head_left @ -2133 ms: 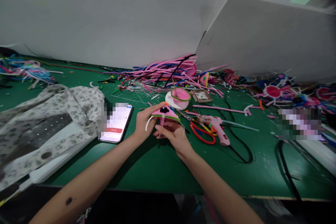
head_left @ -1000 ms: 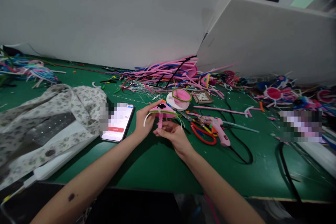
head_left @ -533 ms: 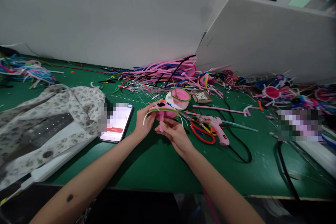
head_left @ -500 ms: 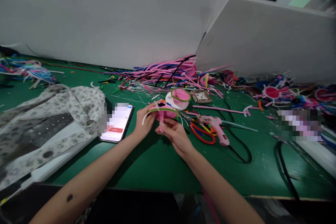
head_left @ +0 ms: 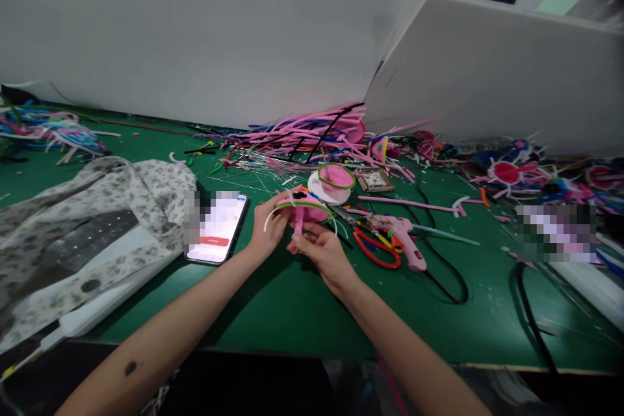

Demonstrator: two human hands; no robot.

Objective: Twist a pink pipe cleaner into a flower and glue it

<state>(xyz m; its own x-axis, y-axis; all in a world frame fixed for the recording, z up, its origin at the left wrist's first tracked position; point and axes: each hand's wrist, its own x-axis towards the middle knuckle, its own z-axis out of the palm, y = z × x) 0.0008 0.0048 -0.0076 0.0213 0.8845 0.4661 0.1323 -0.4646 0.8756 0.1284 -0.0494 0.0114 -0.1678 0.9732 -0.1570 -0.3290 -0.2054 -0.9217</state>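
Near the middle of the green table, my left hand grips the left side of a pink fuzzy piece with a green rim and white strips sticking out at both sides. A pink strip hangs down from its front. My right hand is closed on the lower end of that strip, thumb against fingers. Just behind the held piece, a pink round piece with a green rim rests on a white disc. Some of my left fingers are hidden behind the work.
A pink glue gun and red-handled scissors lie at the right. A lit phone and patterned cloth are at the left. Pink stems pile up by the grey partition; a framed item sits behind the glue gun.
My right hand has shifted slightly down and left along the pink strip, and more of the strip shows. My left hand has stayed nearly still with the piece.
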